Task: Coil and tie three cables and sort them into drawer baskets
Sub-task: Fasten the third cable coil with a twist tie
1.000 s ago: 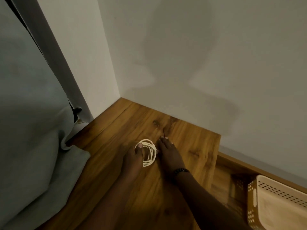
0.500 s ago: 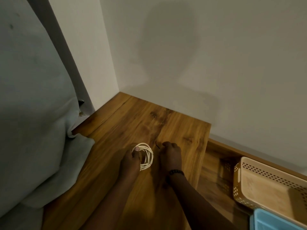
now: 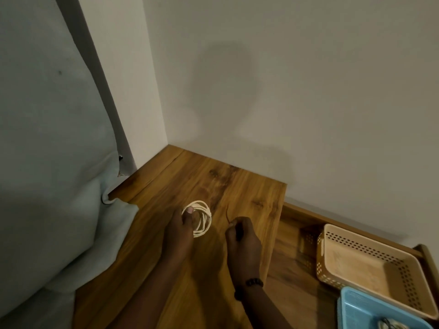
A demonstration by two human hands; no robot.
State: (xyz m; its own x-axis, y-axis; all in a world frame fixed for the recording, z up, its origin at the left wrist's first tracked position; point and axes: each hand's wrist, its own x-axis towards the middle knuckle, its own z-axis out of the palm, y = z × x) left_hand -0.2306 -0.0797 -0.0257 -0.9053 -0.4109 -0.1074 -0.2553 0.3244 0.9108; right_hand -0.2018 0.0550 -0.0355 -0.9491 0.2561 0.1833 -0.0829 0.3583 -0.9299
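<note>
1. Cable (image 3: 199, 219): white coil on the wood surface (image 3: 240, 191), pinned by left hand (image 3: 180, 230), fingers pressing so the loops hold.
2. Right hand (image 3: 242, 241): fingers clenched on a thin dark tie (image 3: 228, 216), seemingly ready for binding.
3. Baskets: beige (image 3: 365, 262), blue (image 3: 356, 309), in the open drawer, awaiting sorting.

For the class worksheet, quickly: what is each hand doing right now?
Left hand: closed on the coiled white cable.
Right hand: closed, pinching a thin dark tie.
</note>
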